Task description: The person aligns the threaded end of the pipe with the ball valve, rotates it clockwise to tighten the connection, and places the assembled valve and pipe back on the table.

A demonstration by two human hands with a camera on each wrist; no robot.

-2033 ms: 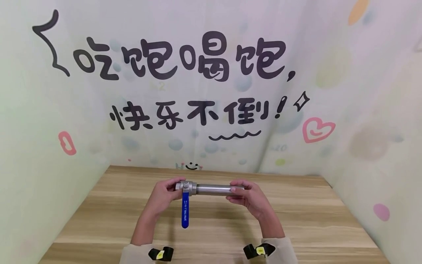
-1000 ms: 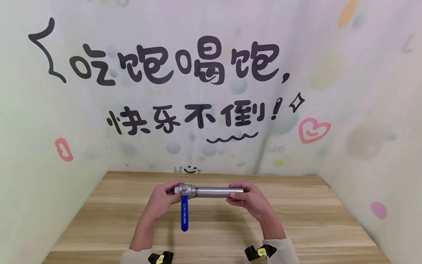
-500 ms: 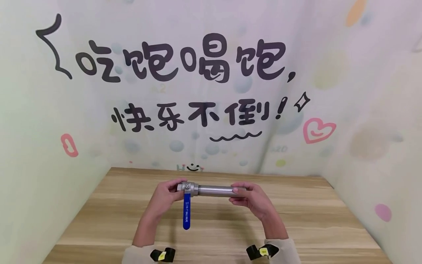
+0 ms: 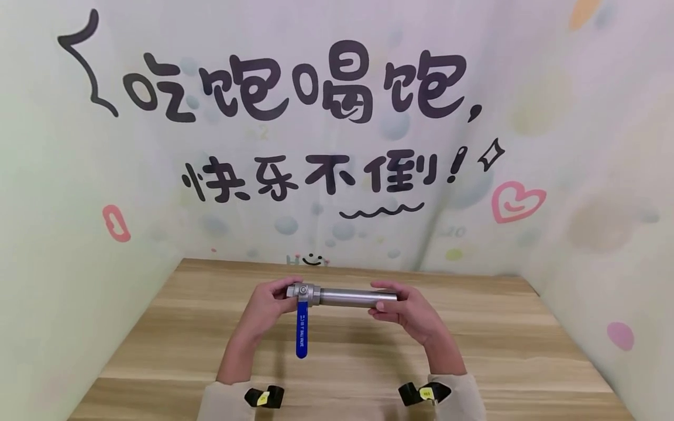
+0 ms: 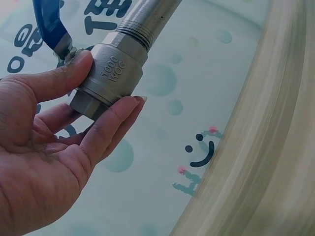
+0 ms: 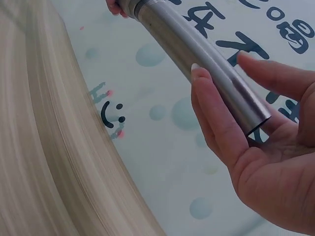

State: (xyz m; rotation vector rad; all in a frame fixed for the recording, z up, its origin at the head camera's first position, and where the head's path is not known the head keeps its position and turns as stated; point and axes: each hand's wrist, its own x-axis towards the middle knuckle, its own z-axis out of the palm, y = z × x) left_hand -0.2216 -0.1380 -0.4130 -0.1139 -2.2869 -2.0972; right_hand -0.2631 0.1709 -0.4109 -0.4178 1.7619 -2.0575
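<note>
A steel ball valve [image 4: 307, 294] with a blue lever handle [image 4: 302, 330] is held above the table. My left hand [image 4: 265, 307] grips its hex end, the thumb on one side and fingers on the other in the left wrist view. A smooth steel pipe [image 4: 347, 297] runs rightward from the valve, with some of its thread [image 5: 135, 34] showing at the joint. My right hand [image 4: 411, 310] is around the pipe's free end. Seen from the right wrist, its fairly straight fingers [image 6: 216, 118] lie along the pipe, and the thumb stands slightly off it.
A wood-grain table [image 4: 337, 356] lies below the hands. Behind it hangs a pale printed backdrop [image 4: 337, 234] with dark lettering, and pale walls flank both sides. Each sleeve bears a black wrist strap with a yellow label.
The right thumb has moved off the pipe's front to its lower edge, baring the pipe's free end. The left hand keeps its grip on the valve. The head view has shifted slightly.
</note>
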